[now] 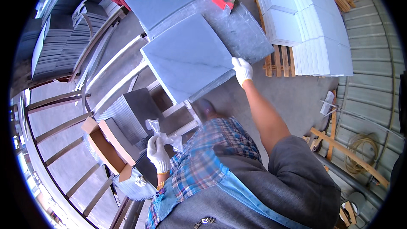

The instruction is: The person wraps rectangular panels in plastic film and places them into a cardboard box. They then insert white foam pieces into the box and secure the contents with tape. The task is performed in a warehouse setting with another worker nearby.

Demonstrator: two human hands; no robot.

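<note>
A smooth grey slab point(186, 59) lies flat at the upper centre of the frame, partly over a grey worktop point(250, 38). The person's gloved right hand point(243, 72) rests at its right corner, fingers partly curled; from here I can't tell whether the thumb grips underneath. Lower, left of centre, the gloved left hand point(158, 154) is closed on crumpled clear plastic point(174, 141). Beside it sits an open cardboard box point(108, 144). A red tape dispenser point(222, 0) lies at top centre, and white stacks point(326, 51) stand upper right.
</note>
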